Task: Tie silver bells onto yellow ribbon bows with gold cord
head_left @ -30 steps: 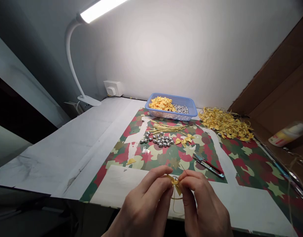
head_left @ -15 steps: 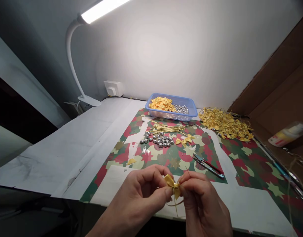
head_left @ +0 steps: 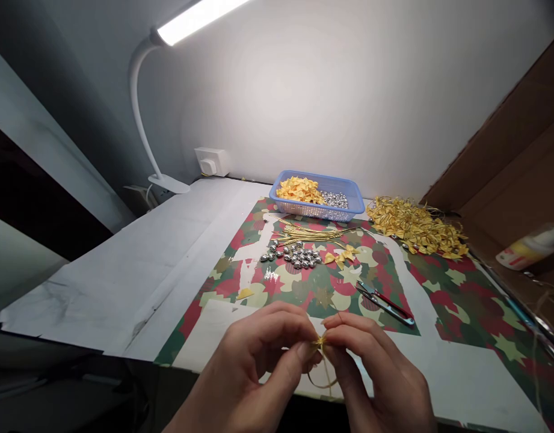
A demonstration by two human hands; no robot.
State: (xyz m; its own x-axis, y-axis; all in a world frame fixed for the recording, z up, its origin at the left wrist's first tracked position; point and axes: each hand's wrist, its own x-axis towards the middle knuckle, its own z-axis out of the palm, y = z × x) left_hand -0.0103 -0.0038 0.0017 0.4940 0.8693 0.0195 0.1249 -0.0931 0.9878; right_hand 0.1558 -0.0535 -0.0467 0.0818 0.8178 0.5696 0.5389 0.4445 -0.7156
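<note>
Between my two hands is a small yellow ribbon bow (head_left: 320,342), mostly covered by my fingertips. My left hand (head_left: 272,355) pinches its left side with thumb and fingers. From the right, my right hand (head_left: 371,367) is closed on the other side of it. A thin gold cord (head_left: 322,383) hangs in a loop below the bow. Beyond my hands lie several silver beads (head_left: 299,257), a bundle of gold cords (head_left: 306,233) and a few loose yellow bows (head_left: 344,257). Thread snips (head_left: 385,304) rest to the right.
A blue basket (head_left: 281,208) holds yellow bows and silver beads at the back. Right of it is a heap of corded bows (head_left: 414,228). A white lamp (head_left: 139,108) stands at the left. A bottle (head_left: 529,246) lies in the cardboard box (head_left: 524,138).
My fingers have closed in over the bow, whose loops showed before and are now mostly covered. The whole view has shifted slightly; the things on the table stay where they were.
</note>
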